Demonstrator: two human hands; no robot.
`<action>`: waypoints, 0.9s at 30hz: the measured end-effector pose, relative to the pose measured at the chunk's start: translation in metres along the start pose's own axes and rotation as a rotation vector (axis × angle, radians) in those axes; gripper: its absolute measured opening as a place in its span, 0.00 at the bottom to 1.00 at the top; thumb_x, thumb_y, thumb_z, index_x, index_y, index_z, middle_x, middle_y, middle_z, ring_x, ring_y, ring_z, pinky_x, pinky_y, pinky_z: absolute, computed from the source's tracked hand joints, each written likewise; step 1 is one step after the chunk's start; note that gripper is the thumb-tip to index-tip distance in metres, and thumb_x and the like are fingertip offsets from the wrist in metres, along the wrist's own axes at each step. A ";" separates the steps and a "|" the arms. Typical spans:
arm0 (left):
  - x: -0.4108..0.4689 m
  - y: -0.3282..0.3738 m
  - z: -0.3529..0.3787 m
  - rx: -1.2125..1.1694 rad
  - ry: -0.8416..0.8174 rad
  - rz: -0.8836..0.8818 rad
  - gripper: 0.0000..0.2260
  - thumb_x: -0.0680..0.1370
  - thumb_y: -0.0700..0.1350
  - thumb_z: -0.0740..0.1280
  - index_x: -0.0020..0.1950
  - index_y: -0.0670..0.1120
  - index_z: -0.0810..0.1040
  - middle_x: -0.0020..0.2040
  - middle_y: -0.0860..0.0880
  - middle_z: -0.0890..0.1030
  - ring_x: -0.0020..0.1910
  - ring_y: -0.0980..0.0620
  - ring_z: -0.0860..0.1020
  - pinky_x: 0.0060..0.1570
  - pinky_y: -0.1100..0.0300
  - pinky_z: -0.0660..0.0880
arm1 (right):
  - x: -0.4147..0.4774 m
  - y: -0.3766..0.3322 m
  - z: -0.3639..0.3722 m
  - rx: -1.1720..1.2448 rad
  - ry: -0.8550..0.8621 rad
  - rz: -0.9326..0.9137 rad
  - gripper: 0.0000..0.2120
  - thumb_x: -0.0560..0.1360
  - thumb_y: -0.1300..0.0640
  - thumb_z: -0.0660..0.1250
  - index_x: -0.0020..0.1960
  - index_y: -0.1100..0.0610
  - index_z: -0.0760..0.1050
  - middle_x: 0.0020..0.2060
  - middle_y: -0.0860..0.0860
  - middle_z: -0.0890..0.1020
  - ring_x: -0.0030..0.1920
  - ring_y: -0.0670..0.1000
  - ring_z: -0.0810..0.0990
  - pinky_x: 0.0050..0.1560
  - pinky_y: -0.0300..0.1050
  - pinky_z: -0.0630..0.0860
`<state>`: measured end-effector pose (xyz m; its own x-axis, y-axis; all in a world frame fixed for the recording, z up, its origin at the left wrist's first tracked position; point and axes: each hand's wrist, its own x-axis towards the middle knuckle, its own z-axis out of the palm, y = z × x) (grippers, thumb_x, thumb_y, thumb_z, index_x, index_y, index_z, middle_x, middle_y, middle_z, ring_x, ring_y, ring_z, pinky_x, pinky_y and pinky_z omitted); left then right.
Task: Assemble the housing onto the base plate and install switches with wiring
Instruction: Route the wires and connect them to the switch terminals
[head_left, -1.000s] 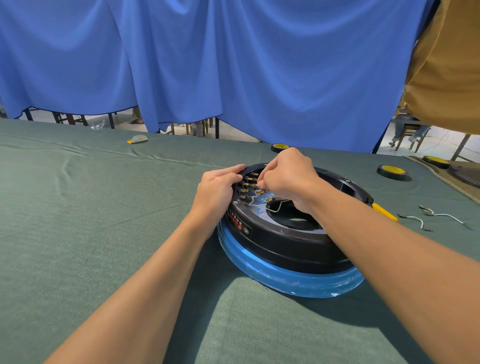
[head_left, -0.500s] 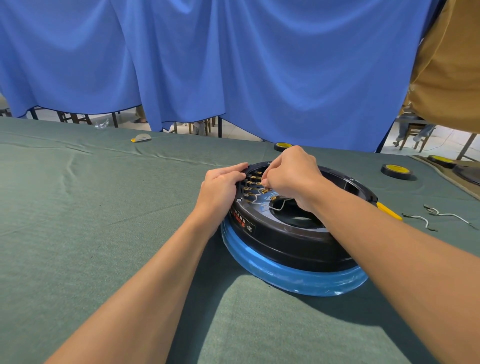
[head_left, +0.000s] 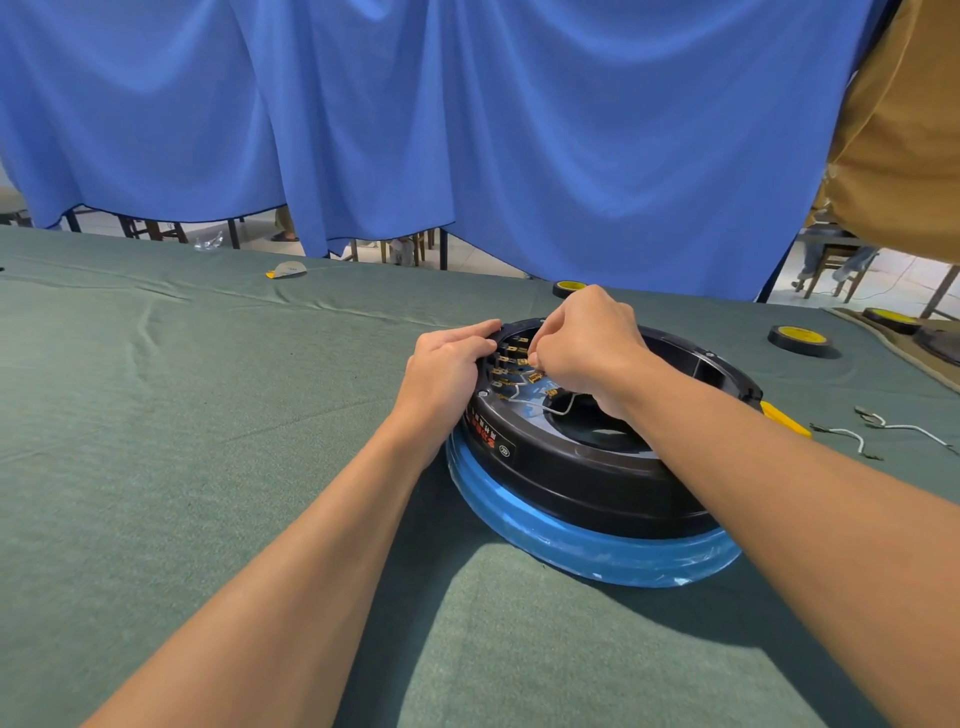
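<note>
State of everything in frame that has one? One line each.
black housing: seated on blue base plate, open side up.
brass terminals: exposed, in a row inside the rim.
white wire: loose loop, one end in the right hand.
left hand: holds the housing rim.
right hand: fingers pinch the wire at the terminals.
spare wires: lying loose, untouched.
</note>
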<state>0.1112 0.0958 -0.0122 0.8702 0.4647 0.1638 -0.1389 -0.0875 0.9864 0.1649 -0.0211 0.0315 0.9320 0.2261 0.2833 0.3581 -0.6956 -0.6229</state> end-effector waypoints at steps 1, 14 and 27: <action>0.000 0.000 0.000 0.002 0.001 0.002 0.15 0.78 0.38 0.62 0.62 0.47 0.81 0.59 0.47 0.82 0.59 0.49 0.79 0.63 0.50 0.74 | 0.000 0.000 0.000 0.009 -0.001 0.005 0.06 0.74 0.63 0.70 0.50 0.59 0.81 0.49 0.56 0.80 0.46 0.53 0.76 0.47 0.50 0.80; -0.001 0.000 -0.001 0.022 -0.001 0.006 0.15 0.78 0.38 0.61 0.62 0.47 0.80 0.60 0.47 0.81 0.59 0.50 0.79 0.63 0.51 0.74 | -0.006 -0.002 -0.003 -0.017 -0.026 -0.041 0.06 0.74 0.63 0.69 0.50 0.61 0.82 0.46 0.56 0.81 0.47 0.53 0.77 0.48 0.50 0.80; 0.003 -0.001 -0.002 0.040 -0.002 0.005 0.15 0.78 0.38 0.62 0.61 0.48 0.81 0.60 0.46 0.81 0.58 0.49 0.79 0.62 0.51 0.75 | -0.008 -0.006 -0.005 -0.081 -0.071 -0.108 0.05 0.74 0.61 0.69 0.47 0.62 0.82 0.44 0.56 0.82 0.48 0.54 0.79 0.49 0.54 0.81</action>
<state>0.1129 0.0994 -0.0123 0.8708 0.4620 0.1682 -0.1238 -0.1249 0.9844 0.1548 -0.0220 0.0362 0.8910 0.3481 0.2915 0.4534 -0.7168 -0.5298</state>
